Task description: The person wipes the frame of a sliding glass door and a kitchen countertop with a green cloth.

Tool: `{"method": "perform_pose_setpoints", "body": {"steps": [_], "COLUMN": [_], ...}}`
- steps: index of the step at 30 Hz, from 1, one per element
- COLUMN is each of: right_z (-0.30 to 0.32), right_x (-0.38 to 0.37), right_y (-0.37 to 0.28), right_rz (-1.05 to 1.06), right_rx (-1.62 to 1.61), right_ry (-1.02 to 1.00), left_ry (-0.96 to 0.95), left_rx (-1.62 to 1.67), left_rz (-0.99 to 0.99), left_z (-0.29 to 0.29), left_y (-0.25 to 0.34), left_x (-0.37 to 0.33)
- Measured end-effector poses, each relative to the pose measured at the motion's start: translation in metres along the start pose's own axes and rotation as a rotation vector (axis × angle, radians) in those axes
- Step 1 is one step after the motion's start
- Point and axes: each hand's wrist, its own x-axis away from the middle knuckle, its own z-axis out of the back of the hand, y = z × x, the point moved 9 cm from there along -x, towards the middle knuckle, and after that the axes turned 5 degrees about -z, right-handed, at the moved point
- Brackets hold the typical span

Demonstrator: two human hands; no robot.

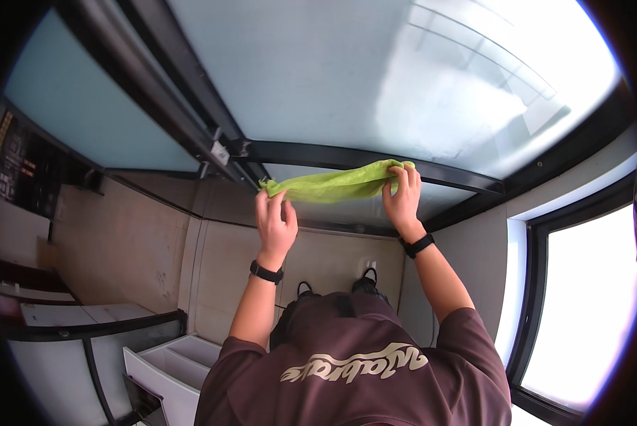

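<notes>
A lime-green cloth (336,186) is stretched lengthwise between my two hands, in front of a dark-framed frosted glass panel (318,78). My left hand (276,220) pinches its left end, fingers closed on the fabric near the upright frame. At the other end, my right hand (403,195) grips the cloth's right corner between thumb and fingers. The cloth hangs in loose folds, close to the black crossbar (375,157) of the frame. Whether it touches the bar or the glass I cannot tell.
At the left are a second glass panel (98,99) and a metal latch (220,153) on the frame. A white drawer unit (173,362) stands at the lower left. To the right is a bright window (581,305). My shoes rest on the tiled floor (325,263).
</notes>
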Motion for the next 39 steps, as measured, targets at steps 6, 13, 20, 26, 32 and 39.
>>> {"method": "perform_pose_setpoints", "body": {"steps": [6, 13, 20, 26, 32, 39], "right_z": [-0.03, -0.046, -0.041, -0.045, -0.067, -0.087], "right_x": [0.001, 0.013, 0.013, 0.01, 0.011, 0.009], "right_y": [-0.102, -0.188, -0.199, -0.181, -0.169, -0.158], "right_rz": [0.156, 0.229, 0.217, 0.178, 0.129, 0.126], "right_rx": [-0.143, -0.241, -0.247, -0.298, -0.382, -0.506], "right_ry": [-0.04, -0.079, -0.072, -0.088, -0.106, -0.141], "left_ry": [0.17, 0.145, -0.015, -0.056, -0.161, -0.143], "left_rx": [-0.077, -0.209, -0.284, -0.302, -0.277, -0.283], "left_rz": [0.009, 0.036, -0.124, -0.11, -0.104, -0.104], "left_z": [0.089, 0.142, 0.122, 0.109, 0.103, 0.109], "left_y": [-0.058, -0.102, -0.097, -0.114, -0.128, -0.135], "left_x": [0.011, -0.022, -0.072, -0.078, -0.076, -0.067]}}
